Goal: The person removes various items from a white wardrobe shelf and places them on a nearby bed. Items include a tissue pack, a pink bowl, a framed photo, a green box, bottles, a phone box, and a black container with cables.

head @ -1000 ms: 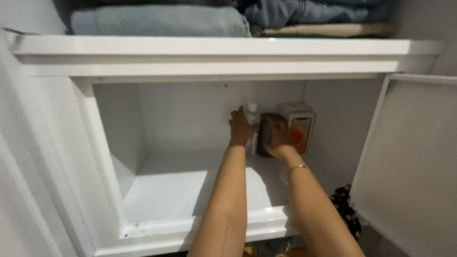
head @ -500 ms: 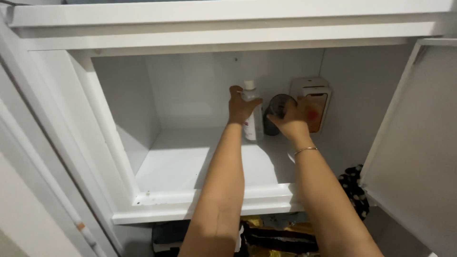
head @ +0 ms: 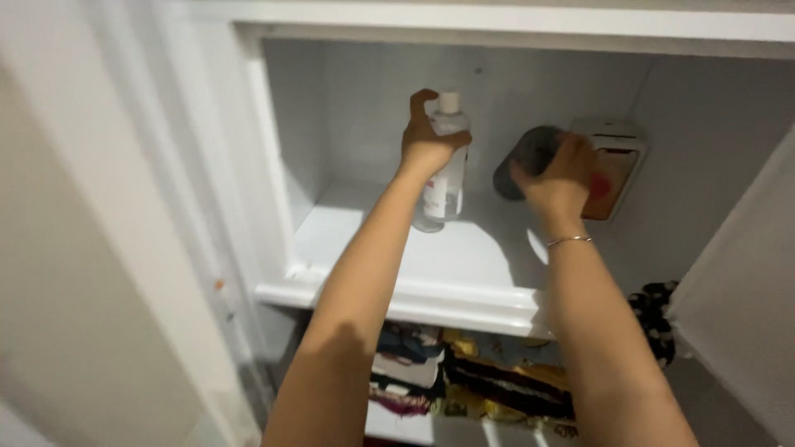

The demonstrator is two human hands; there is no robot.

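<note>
Counted: two hands, left hand [head: 428, 136] and right hand [head: 559, 175]. One clear bottle [head: 444, 170] with white cap. One dark round container [head: 524, 159]. One white box [head: 613, 170] at the compartment's back right. One bracelet [head: 569, 241]. One white cupboard shelf [head: 464, 290]. Folded fabrics [head: 472, 381] below, several, number unclear.

The left and front parts of the white shelf [head: 364, 248] lie bare, so a hand can pass in there along the left wall [head: 290, 132]. Toward the back right, the clear bottle [head: 443, 178], the dark cup [head: 526, 157] and the white box [head: 617, 165] stand close together and fill that corner. The open door [head: 737, 290] narrows entry from the right.
</note>
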